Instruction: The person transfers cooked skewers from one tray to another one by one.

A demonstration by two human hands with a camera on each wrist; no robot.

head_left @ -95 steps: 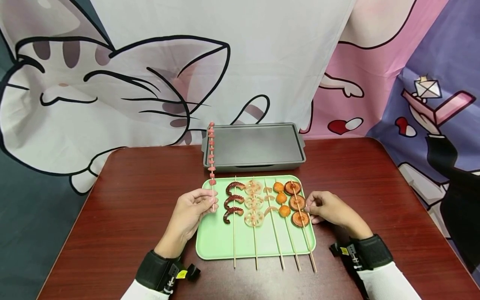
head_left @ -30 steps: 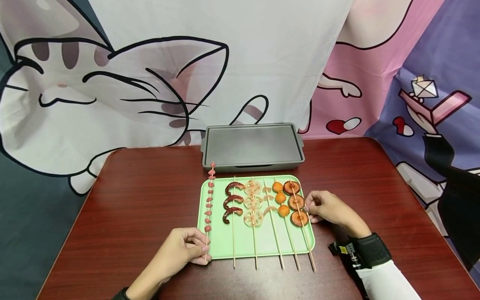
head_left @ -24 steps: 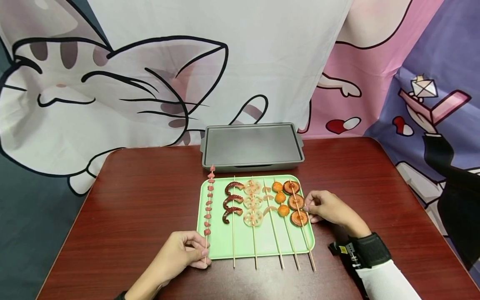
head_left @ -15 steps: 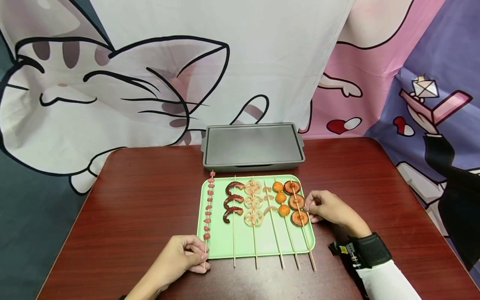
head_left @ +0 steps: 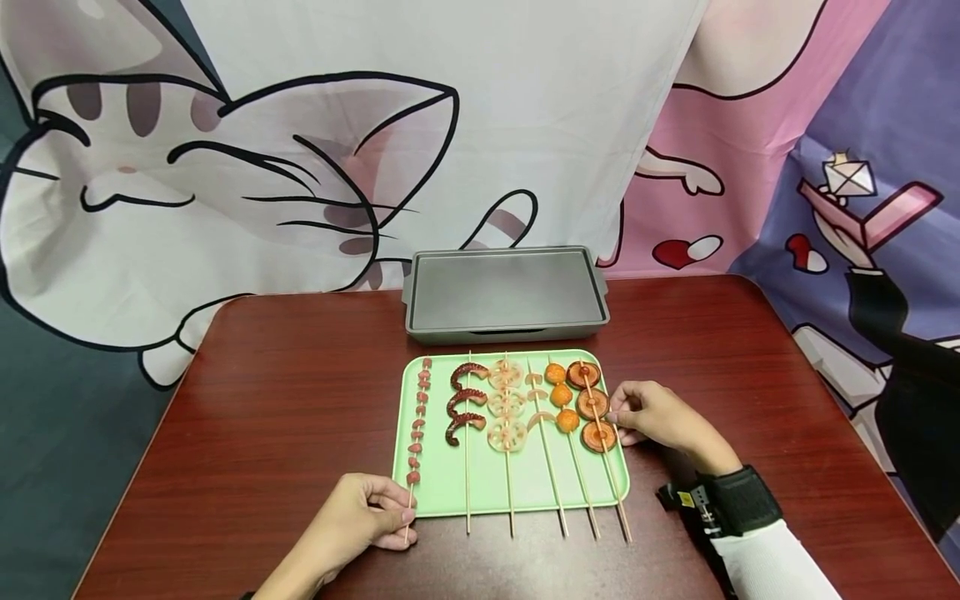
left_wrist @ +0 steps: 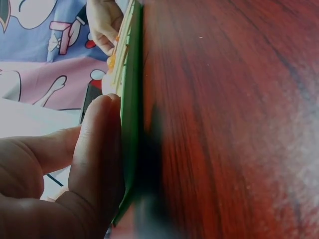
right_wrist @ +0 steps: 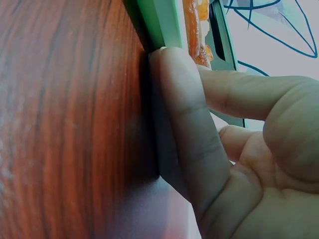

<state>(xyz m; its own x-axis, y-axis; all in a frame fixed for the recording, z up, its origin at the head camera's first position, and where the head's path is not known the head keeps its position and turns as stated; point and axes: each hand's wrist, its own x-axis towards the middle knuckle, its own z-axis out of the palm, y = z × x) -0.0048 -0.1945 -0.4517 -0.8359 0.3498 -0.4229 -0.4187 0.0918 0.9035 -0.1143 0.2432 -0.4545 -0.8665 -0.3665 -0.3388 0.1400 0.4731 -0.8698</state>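
Observation:
My left hand (head_left: pixel 358 515) pinches the bare lower stick of a skewer of small pink meat pieces (head_left: pixel 413 477). That skewer lies lengthwise over the left side of a light green tray (head_left: pixel 442 493), its stick end reaching past the front edge. My right hand (head_left: pixel 663 421) grips the tray's right rim between thumb and fingers; the right wrist view shows the thumb (right_wrist: pixel 182 114) against the green side. Beside the meat skewer lie skewers of curled dark red tentacles (head_left: pixel 467 398), lotus root slices (head_left: pixel 507 437), thin pale pieces (head_left: pixel 537 395), orange balls (head_left: pixel 567 422) and brown mushroom caps (head_left: pixel 599 437).
A grey rectangular pan (head_left: pixel 510 292) stands behind the tray at the table's back edge. The dark red wooden table (head_left: pixel 300 392) extends to both sides. A cartoon-printed cloth (head_left: pixel 555 125) hangs behind it.
My left hand has drawn the meat skewer toward me and lowered it, so its tip has come from over the pan's left edge down to the tray's back left. The right hand stays put.

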